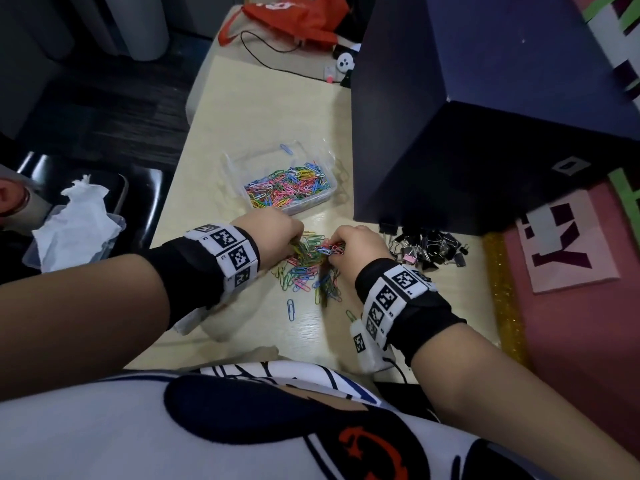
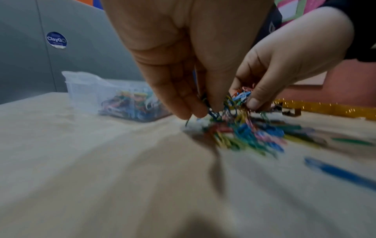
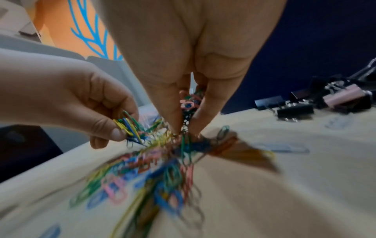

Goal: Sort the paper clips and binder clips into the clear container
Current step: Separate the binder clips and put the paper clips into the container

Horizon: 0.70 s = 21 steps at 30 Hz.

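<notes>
Because the paper clips (image 1: 306, 268) are light, slick wire that tangles, a bunch pinched from the top of the heap should lift together. The heap lies on the tabletop (image 1: 263, 109) just nearer than the container (image 1: 330, 188); binder clips (image 1: 427, 245), stiffer and heavier, sit to the heap's right. Left hand (image 1: 268, 233) and right hand (image 1: 356, 244) each pinch some paper clips.

We see coloured wire paper clips (image 1: 304, 268) heaped loose; more fill the clear plastic container (image 1: 330, 194); black metal binder clips (image 1: 429, 245) piled right.
</notes>
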{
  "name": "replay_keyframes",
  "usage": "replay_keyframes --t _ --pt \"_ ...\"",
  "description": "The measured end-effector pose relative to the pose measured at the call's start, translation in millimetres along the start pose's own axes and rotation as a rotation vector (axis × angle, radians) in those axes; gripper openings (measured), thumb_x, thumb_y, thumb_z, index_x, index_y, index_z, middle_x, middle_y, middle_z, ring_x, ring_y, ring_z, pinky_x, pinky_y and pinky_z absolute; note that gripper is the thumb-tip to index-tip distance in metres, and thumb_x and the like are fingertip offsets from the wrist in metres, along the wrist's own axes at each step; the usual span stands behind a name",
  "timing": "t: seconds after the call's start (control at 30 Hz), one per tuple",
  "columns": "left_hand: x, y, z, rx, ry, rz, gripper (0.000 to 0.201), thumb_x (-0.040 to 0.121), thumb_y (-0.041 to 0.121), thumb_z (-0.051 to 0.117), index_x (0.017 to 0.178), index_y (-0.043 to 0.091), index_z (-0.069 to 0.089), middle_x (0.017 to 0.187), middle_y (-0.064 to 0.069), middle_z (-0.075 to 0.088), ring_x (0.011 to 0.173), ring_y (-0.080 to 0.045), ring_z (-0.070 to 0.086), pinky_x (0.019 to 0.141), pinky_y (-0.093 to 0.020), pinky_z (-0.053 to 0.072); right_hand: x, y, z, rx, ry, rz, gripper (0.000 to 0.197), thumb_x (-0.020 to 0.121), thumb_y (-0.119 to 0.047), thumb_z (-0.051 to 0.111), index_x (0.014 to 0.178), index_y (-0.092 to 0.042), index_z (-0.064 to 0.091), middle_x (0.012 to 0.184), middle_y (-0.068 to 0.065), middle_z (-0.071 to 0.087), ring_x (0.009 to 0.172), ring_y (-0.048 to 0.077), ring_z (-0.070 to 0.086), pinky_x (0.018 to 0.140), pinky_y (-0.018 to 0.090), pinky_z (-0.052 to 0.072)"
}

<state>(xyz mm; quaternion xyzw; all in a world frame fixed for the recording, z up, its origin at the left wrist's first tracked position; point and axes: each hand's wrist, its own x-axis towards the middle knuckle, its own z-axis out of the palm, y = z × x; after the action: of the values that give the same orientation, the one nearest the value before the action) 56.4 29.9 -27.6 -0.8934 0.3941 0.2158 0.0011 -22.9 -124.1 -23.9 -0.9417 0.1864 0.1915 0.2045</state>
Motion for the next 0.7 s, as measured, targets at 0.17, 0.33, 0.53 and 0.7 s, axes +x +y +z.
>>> replay_keyframes --t 0.17,0.33,0.53,0.7 --pt "4 -14 -29 -0.103 0.109 -0.015 0.019 0.09 0.027 0.058 0.107 0.02 0.063 0.103 -0.004 0.066 0.097 -0.026 0.06 0.081 -0.032 0.047 10 -11 -24 0.001 -0.023 0.011 0.024 0.084 -0.023 0.07 0.108 -0.025 0.067 0.111 0.002 0.065 0.103 0.02 0.06 0.081 0.023 0.045" --pt "9 -37 -47 -0.185 0.25 -0.086 0.021 0.089 0.029 0.062 0.107 0.021 0.065 0.101 -0.006 0.069 0.097 -0.027 0.061 0.083 -0.032 0.048 26 -26 -36 0.05 0.003 -0.013 0.018 0.084 -0.022 0.069 0.102 -0.025 0.065 0.1 0.001 0.066 0.086 0.019 0.061 0.072 0.023 0.047" --pt "13 -52 -35 -0.124 0.179 -0.19 0.04 0.088 0.035 0.057 0.128 0.031 0.054 0.117 -0.003 0.062 0.109 -0.027 0.058 0.089 -0.038 0.049 55 -53 -46 0.143 0.113 -0.086 0.03 0.084 -0.028 0.069 0.113 -0.024 0.062 0.114 -0.001 0.062 0.098 0.018 0.06 0.086 0.024 0.045" --pt "6 -50 -25 -0.064 0.3 -0.183 0.039 0.091 0.036 0.049 0.129 0.027 0.052 0.13 -0.002 0.049 0.114 -0.029 0.052 0.09 -0.042 0.046 72 -63 -50 0.037 0.058 -0.092 0.044 0.09 -0.025 0.062 0.133 -0.023 0.051 0.126 0.005 0.06 0.114 0.024 0.057 0.094 0.03 0.046"
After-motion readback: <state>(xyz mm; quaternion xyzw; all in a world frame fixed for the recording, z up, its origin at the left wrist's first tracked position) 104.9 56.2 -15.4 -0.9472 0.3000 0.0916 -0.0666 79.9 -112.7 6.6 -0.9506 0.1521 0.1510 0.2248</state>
